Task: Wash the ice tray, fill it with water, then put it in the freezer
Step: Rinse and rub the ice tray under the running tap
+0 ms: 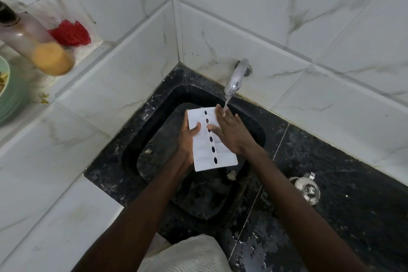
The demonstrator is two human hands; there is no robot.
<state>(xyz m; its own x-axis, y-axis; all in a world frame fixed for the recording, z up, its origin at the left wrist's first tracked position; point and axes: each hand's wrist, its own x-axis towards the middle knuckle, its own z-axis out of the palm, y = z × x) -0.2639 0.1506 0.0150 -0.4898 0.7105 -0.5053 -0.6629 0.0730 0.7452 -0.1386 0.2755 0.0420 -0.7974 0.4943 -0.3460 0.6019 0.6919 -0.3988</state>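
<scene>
— ice tray (210,139), where is it?
— over the black sink (141,139), white, held under its left edge by the left hand (187,139), thumb on top.
— and the right hand (231,132)?
— flat, fingers spread, resting on the tray's right side; water from the tap (237,77) hits its fingertips.

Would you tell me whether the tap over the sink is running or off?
Running: a stream of water falls from the tap onto the right hand beside the ice tray.
</scene>
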